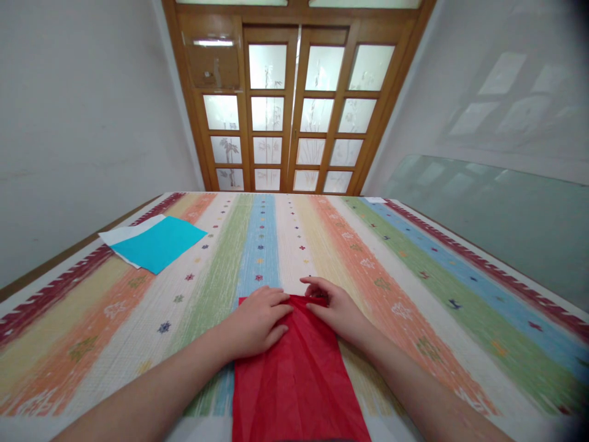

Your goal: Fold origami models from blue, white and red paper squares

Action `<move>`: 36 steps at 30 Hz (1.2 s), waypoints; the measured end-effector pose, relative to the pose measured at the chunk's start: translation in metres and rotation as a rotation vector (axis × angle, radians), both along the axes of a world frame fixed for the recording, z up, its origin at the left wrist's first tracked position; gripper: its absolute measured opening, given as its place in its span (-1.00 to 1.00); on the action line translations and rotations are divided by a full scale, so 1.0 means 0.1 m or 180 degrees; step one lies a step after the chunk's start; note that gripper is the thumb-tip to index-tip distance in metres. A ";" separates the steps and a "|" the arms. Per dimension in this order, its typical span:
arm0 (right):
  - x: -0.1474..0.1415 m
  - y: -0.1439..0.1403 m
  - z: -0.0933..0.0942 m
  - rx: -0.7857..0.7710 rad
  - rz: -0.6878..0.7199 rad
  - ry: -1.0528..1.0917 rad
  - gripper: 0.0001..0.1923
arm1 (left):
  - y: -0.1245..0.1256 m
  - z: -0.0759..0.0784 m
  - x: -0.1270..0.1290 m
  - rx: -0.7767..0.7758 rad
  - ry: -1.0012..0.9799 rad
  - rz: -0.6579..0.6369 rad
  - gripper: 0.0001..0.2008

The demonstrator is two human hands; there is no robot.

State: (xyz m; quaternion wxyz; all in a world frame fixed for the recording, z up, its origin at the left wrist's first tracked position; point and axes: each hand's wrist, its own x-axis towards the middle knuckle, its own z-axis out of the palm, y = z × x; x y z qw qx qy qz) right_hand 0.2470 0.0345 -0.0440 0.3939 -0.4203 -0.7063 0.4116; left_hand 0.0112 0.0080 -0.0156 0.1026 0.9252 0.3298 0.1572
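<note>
Left hand [260, 322] palm-down on red sheet [299, 387], right hand [338, 310] half-curled at its far edge, can't tell if either's pinching | looks super light, crinkly, prob tears easy, hold by edges | striped tablecloth [218, 276] underneath

Likely room in home: brown wooden doors [289, 116] with frosted, plant-patterned glass panes [317, 115]; plain pale walls [83, 92]; broad multicoloured striped tablecloth [225, 245] with small printed flowers.
</note>
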 end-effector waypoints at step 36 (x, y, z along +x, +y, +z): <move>-0.06 -0.26 0.38 0.0988 0.1289 -0.1612 -0.59 | 0.16 -0.14 -0.15 0.0326 0.0249 0.0171 -0.68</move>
